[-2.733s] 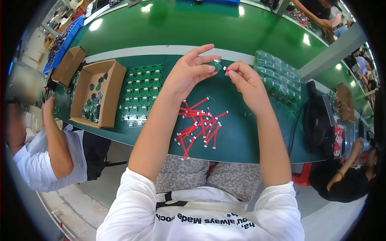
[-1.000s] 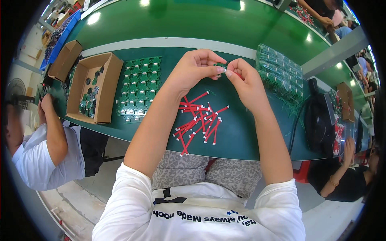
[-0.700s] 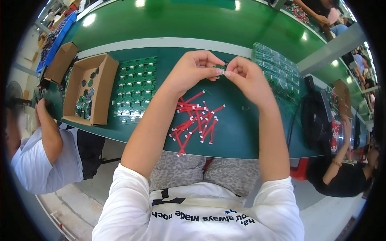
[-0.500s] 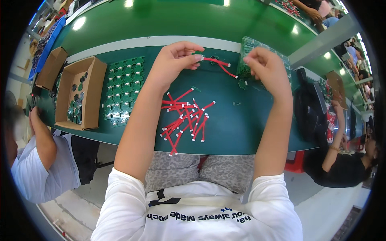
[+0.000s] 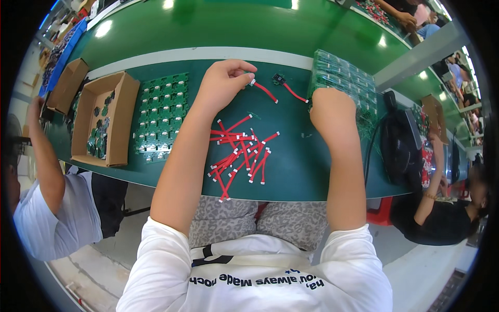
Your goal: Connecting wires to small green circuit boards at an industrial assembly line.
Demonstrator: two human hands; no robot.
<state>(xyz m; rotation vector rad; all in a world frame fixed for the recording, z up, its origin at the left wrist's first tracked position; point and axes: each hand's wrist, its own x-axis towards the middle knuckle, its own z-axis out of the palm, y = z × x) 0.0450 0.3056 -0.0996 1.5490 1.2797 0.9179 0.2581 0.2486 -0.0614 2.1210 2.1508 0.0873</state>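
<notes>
My left hand point(image 5: 226, 83) is closed in a pinch near the back of the table. It grips the white-plugged end of a short red cable point(image 5: 266, 91), whose other end hangs free to the right; a bit of green shows by the fingertips. A small dark circuit board point(image 5: 279, 79) with its own red cable point(image 5: 295, 93) lies between my hands. Beside the tall stack of green circuit board panels point(image 5: 343, 75), my right hand point(image 5: 333, 109) is curled downward, its fingertips mostly hidden, so what it holds does not show. A loose pile of red cables point(image 5: 241, 151) lies nearer me.
Left of my arm lies a green board panel point(image 5: 162, 112). Beyond it stands an open cardboard box point(image 5: 120, 119) with small boards inside. A black bag point(image 5: 397, 140) sits on the right. People sit at both sides, and a grey post point(image 5: 421, 57) rises behind the panel stack.
My right hand has moved down beside the panel stack and curled. The left hand has shifted slightly left with its cable. The small dark board with a cable now shows apart from it.
</notes>
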